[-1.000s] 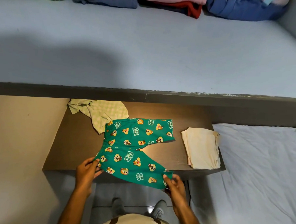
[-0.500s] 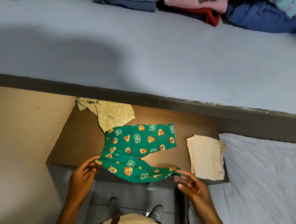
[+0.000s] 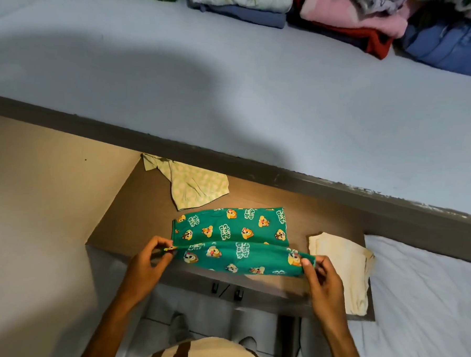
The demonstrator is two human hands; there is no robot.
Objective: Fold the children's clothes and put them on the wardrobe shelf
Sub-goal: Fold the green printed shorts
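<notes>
Dark brown wood is making up the low desk [image 3: 134,214] where the folding is going on, tucked beneath a broad pale grey wardrobe shelf [image 3: 260,97] with a dark front edge; along the back of that shelf a row of folded clothes [image 3: 346,17] is sitting in green, blue, pink, red and denim tones.

On the desk, a pair of green children's trousers printed with cartoon chipmunk faces and white lettering [image 3: 234,227] is lying across the middle, with the near leg lifted over toward the far one; the left hand [image 3: 148,266] is pinching the fabric at its left end between thumb and fingertips, its grip closed on the cloth; the right hand [image 3: 323,278] is pinching the right end in the same way, closed on the cloth too, so the fold line is running taut between the two.

Just behind the trousers, a crumpled pale green patterned garment [image 3: 195,187] is lying unfolded, its lower tip touching or nearly touching the trousers' far edge; to the right, a folded cream-coloured garment [image 3: 344,268] is resting near the desk's right edge, just beside the right hand; past it, a white sheet on a bed [image 3: 426,311] is filling the lower right corner.
</notes>
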